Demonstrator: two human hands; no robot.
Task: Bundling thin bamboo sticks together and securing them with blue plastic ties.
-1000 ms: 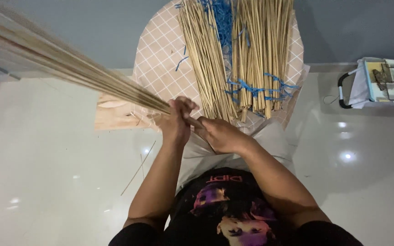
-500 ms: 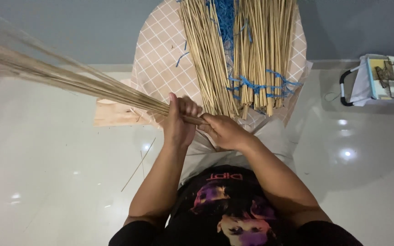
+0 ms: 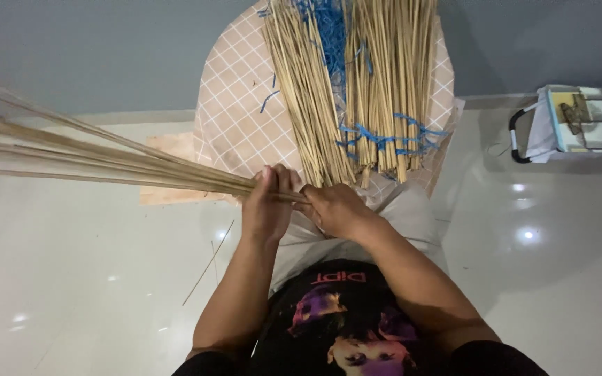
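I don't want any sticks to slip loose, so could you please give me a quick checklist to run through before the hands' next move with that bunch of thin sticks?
1. Left hand closed around the bunch of sticks: ok.
2. Right hand at the bunch's near end: ok, though its grip is hidden.
3. Sticks lying together: not ok, they fan apart toward the far left.
4. Bunch apart from the tied bundles on the checked cloth: ok.
5. Floor free of strays: not ok, a loose stick lies there.
6. Bunch tied: cannot tell.
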